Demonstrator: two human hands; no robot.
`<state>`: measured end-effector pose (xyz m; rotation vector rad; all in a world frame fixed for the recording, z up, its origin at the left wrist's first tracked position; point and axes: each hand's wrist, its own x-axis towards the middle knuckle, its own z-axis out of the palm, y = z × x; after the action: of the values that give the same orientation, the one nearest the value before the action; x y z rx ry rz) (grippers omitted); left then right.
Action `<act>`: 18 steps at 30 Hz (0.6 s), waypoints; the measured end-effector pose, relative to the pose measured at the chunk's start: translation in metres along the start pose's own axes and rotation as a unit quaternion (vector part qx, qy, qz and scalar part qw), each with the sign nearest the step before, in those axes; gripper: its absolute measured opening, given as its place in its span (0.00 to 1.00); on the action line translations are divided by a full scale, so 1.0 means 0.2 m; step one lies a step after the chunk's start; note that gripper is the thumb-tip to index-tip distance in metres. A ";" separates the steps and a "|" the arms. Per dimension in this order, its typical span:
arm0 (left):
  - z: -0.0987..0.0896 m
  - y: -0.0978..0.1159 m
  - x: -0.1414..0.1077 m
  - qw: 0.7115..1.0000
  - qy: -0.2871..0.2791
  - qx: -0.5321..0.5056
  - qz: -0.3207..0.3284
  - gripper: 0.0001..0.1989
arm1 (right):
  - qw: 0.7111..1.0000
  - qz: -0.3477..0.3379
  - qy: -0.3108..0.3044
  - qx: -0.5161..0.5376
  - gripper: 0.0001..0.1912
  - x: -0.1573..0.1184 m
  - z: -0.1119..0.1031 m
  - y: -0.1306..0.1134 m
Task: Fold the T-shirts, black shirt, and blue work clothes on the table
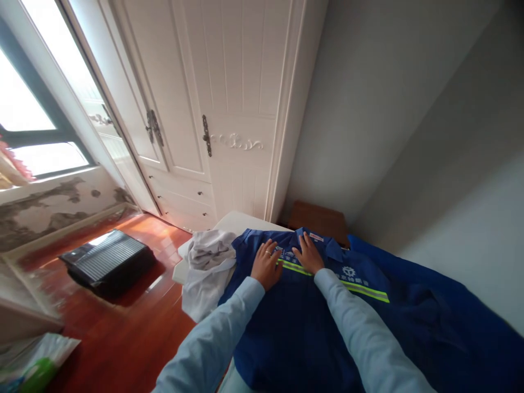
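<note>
White cloth [209, 289] — beside blue jacket [297, 322]

Wardrobe [237, 71]: softly lit, its pale front warming to pink near the foot; verticals lean and splay from wide-angle stretch.
Window [24, 98]: left of the wardrobe, panes burnt out to flat white, daylight entering there.
Floor [135, 333]: glossy, with glare patches at the wardrobe's lower left.
Black case [110, 259]: left of the wardrobe's foot, streaked with shine, dark shadow beneath.
Wall [368, 109]: right of the wardrobe, grey and dim.
Blue jacket [295, 316]: in front of the wardrobe, folds sunk in darkness, lettering [349, 278] slightly soft.
</note>
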<state>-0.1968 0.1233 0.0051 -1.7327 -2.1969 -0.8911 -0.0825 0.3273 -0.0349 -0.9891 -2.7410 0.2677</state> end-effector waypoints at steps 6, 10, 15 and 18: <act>-0.50 -0.29 -0.11 0.923 0.085 0.168 -0.337 0.36 | 1.000 -0.005 -0.015 -0.002 0.35 0.01 0.01 0.01; -0.72 -0.51 -0.18 0.911 -0.086 0.114 -0.388 0.21 | 1.000 -0.008 -0.012 0.000 0.33 0.01 0.02 0.02; -0.94 -0.62 -0.02 0.912 -0.016 0.108 -0.396 0.13 | 1.000 -0.011 -0.007 0.004 0.33 0.01 0.03 0.03; -1.10 -0.59 0.31 0.930 0.105 0.068 -0.346 0.10 | 1.000 -0.016 0.002 0.012 0.33 0.01 0.04 0.04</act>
<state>-0.3694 0.0335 0.1722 -0.7337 -2.6603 -0.9617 -0.0818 0.3343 -0.0434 -0.9389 -2.7396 0.2917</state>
